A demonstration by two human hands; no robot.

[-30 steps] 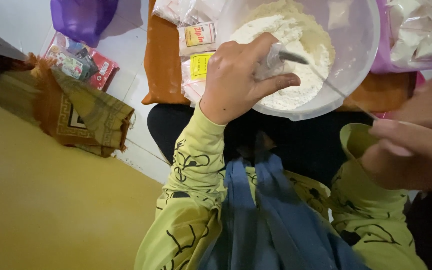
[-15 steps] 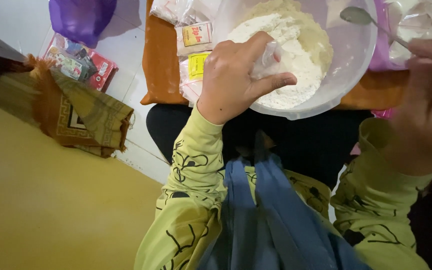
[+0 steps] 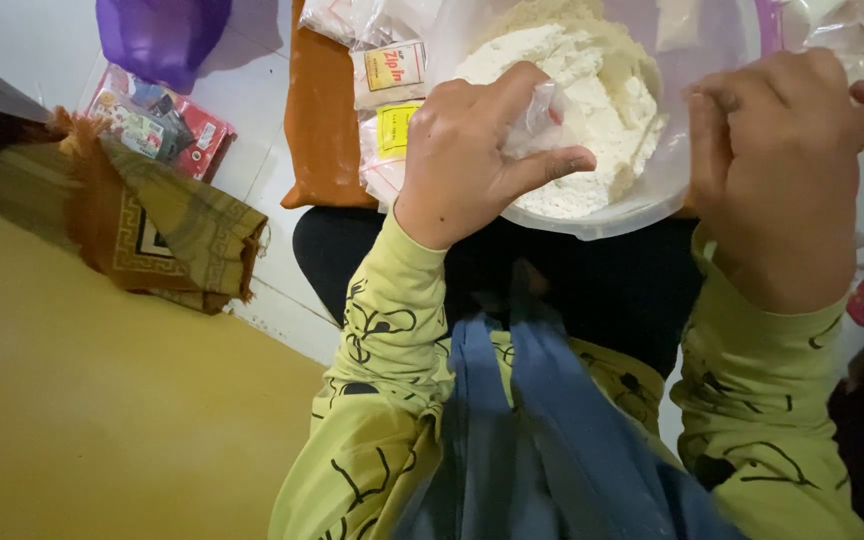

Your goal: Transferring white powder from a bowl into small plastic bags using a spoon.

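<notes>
A clear plastic bowl (image 3: pixel 642 205) heaped with white flour (image 3: pixel 592 90) sits at the top of the head view, above my lap. My left hand (image 3: pixel 472 150) is over the bowl's left rim, fingers pinched on a small clear plastic bag (image 3: pixel 542 115) held above the flour. My right hand (image 3: pixel 772 150) is at the bowl's right side with its fingers curled shut; its back faces the camera, so whatever is in it is hidden. Both arms wear yellow-green patterned sleeves.
An orange board (image 3: pixel 317 120) lies under the bowl with packets of small bags (image 3: pixel 392 100) on it. A purple bag (image 3: pixel 162 35) and a red packet (image 3: pixel 157 125) lie on the white tiles at the left, beside a folded brown-and-gold cloth (image 3: pixel 162 230). A yellow surface (image 3: pixel 82 420) fills the lower left.
My right hand came in from the right, lifted a spoon over the bowl half a second ago, and now sits closed at the bowl's right side. The left hand keeps its hold on the small bag.
</notes>
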